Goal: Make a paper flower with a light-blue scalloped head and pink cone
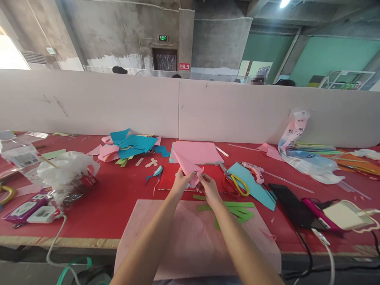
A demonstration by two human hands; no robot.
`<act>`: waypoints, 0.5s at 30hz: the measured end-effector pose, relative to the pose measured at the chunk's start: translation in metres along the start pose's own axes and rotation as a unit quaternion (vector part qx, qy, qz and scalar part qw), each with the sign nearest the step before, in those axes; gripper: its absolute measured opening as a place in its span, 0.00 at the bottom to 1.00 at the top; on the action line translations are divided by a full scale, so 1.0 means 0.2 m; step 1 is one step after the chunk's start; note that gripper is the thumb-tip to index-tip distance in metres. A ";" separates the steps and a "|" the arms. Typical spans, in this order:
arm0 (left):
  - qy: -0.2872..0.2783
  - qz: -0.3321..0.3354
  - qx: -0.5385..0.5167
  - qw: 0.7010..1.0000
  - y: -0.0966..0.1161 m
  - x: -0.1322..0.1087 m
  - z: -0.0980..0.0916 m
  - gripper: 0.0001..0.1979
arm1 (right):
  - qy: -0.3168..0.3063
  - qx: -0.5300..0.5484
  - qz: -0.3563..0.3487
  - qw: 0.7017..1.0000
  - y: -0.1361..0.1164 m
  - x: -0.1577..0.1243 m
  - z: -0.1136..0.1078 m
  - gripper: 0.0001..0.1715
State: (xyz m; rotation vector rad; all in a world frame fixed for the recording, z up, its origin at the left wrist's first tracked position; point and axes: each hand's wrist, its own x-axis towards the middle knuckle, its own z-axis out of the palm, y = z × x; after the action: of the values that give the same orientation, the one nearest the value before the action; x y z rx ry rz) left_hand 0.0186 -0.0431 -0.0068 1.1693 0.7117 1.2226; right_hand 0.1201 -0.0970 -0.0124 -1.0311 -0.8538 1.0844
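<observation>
A pink paper cone [187, 164], rolled with its pointed end up and to the left, is held between my two hands over the red table. My left hand [181, 181] is closed around its lower left side. On the right, my right hand [208, 186] pinches the cone's lower edge. Below my wrists lies a large pink sheet [148, 237] with several green paper strips [240, 210] on it. Behind the cone rests a stack of pink paper [204, 152]. Scissors with yellow handles [239, 184] lie just right of my right hand.
A pink glue gun [253, 171] lies on blue paper [264, 196] at right, near a black phone [292, 204] and cables. Blue and pink scraps [133, 143] are piled at back left. Plastic bags [62, 170] stand at left. A white partition [118, 107] borders the table's back.
</observation>
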 end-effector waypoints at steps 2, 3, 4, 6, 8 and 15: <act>-0.003 0.001 -0.001 1.000 0.00 0.00 0.00 0.21 | 0.003 0.001 0.002 1.000 -0.01 0.00 0.00 0.21; -0.005 0.001 -0.001 1.000 0.00 0.00 0.00 0.21 | 0.005 0.001 0.002 1.000 -0.01 0.00 0.00 0.21; -0.007 0.000 -0.002 1.000 0.00 0.00 0.00 0.21 | 0.006 0.002 0.002 1.000 -0.01 0.00 0.00 0.21; -0.011 -0.002 -0.001 1.000 0.01 0.00 0.01 0.22 | 0.006 0.003 0.002 1.000 -0.01 0.00 0.00 0.21; -0.009 -0.001 0.005 1.000 0.02 -0.01 0.01 0.23 | 0.005 0.005 0.001 1.000 0.00 0.00 -0.01 0.21; -0.043 0.010 0.021 0.999 0.04 -0.02 0.02 0.25 | -0.006 0.012 0.000 1.000 0.03 0.03 -0.03 0.20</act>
State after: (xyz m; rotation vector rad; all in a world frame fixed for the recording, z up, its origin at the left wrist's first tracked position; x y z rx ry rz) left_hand 0.0179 -0.0486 0.0002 1.2596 0.6654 1.1708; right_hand 0.1254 -0.0927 -0.0193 -1.0068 -0.8480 1.0991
